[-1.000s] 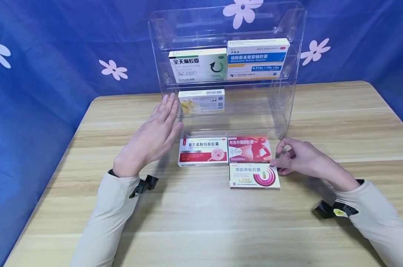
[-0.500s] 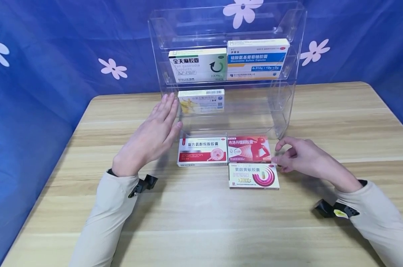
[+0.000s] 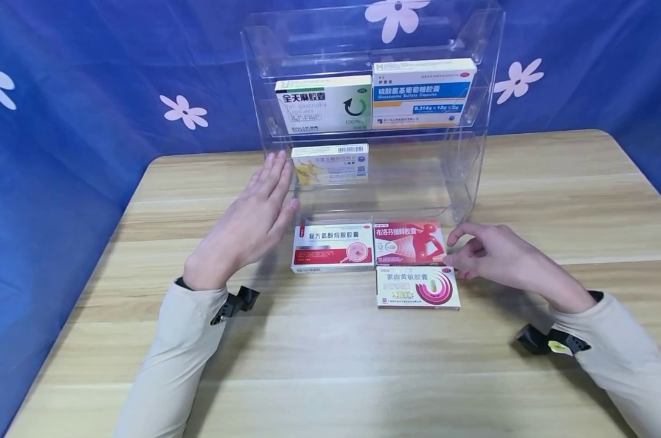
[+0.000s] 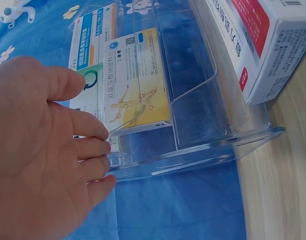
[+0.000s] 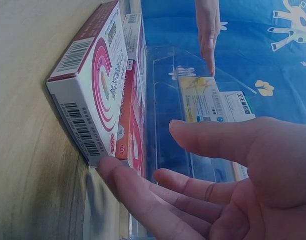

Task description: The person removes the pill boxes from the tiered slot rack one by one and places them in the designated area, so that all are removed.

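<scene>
My left hand [image 3: 241, 226] is open with straight fingers, lying along the left side of a clear plastic display rack [image 3: 464, 164]. Its fingertips are beside a small white-and-yellow medicine box [image 3: 330, 165] on the middle tier. Loosely bent, my right hand [image 3: 497, 258] is at the right ends of two flat medicine boxes, a red one [image 3: 409, 243] and a white-and-pink one [image 3: 402, 287] in front of it. In the right wrist view, a fingertip [image 5: 109, 165] is at the lower corner of the white-and-pink box, while the thumb stands apart. Nothing is gripped by either hand.
A white-and-red medicine box [image 3: 333, 248] lies left of the red one, at the rack's front. On the upper tier stand a green-and-white box [image 3: 327, 106] and a blue-and-white box [image 3: 422, 97]. Everything rests on a wooden table [image 3: 308, 371] before a blue flowered cloth [image 3: 117, 73].
</scene>
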A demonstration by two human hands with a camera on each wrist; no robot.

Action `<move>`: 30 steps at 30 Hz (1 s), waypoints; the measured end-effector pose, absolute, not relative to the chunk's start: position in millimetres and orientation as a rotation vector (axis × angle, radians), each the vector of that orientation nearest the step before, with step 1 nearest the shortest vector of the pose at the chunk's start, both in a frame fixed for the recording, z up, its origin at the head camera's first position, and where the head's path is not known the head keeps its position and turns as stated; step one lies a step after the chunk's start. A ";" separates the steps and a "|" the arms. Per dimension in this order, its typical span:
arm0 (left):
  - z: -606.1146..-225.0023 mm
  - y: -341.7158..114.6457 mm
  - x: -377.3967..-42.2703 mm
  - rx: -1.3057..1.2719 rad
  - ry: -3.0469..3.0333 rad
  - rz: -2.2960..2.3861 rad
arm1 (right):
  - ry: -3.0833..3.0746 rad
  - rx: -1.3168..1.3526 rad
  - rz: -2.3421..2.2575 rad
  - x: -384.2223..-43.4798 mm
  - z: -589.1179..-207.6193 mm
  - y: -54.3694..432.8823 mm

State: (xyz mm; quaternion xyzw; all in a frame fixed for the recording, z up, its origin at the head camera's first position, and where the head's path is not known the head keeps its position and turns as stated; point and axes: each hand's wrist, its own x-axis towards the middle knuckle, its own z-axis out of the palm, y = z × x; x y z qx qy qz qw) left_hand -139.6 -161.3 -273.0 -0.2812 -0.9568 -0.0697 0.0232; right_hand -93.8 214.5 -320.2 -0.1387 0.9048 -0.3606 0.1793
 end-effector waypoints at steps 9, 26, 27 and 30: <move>-271.8 -161.8 -139.7 -0.866 -2.950 -0.214 | 2.556 -0.379 -1.020 -96.3 -317.1 214.1; -271.8 -161.2 -141.5 -0.886 -2.949 -0.216 | 2.570 -0.393 -1.031 -97.1 -317.4 214.7; -271.7 -161.3 -141.4 -0.884 -2.953 -0.213 | 2.567 -0.394 -1.035 -97.0 -317.7 214.5; -272.3 -162.1 -140.5 -0.887 -2.961 -0.209 | 2.546 -0.393 -1.059 -96.8 -319.9 213.3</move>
